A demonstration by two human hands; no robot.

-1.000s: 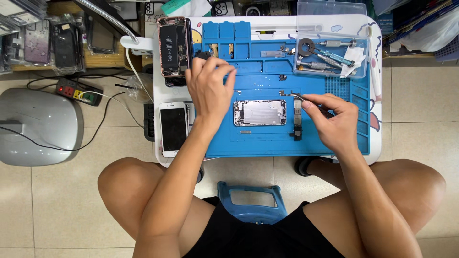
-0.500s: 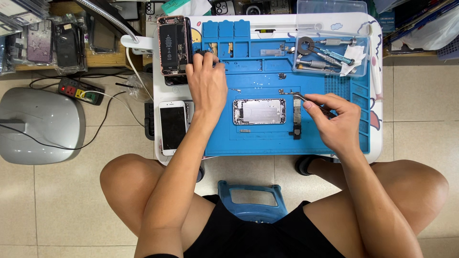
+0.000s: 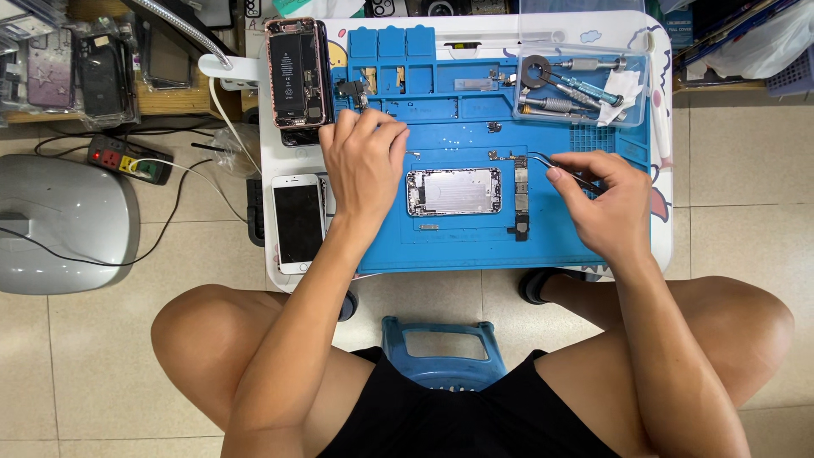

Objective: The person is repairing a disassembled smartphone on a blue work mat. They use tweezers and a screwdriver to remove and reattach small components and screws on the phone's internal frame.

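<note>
1. The small white worktop (image 3: 670, 212) fills the top half of the view, and a big blue repair mat (image 3: 458, 246) covers nearly all of it. The person sits on a blue stool (image 3: 441, 343) at 6 o'clock.
2. An opened phone body (image 3: 297, 72) with its black battery showing lies at 11 o'clock, just off the mat's corner. A white phone screen (image 3: 298, 222) lies face up at 9 o'clock, just beside the mat's left edge.
3. The left hand (image 3: 366, 161) rests palm down near the mat's upper left. Its fingers are curled together over some small part at their tips; I can't tell what, or whether they're pinching it.
4. The right hand (image 3: 604, 203) at 3 o'clock pinches slim metal tweezers (image 3: 555, 164), tips pointing toward the logic board (image 3: 521, 191).
5. A silver metal plate (image 3: 454, 191) sits mid-mat, just left of that board.
6. A clear tray (image 3: 585, 80) of screwdrivers sits at 1 o'clock.
7. Risk, I reckon: tiny screws (image 3: 462, 136) lie loose on the mat, so a sleeve-less wrist sweep could scatter them. Tweezers slipping could also scratch the board's components.
</note>
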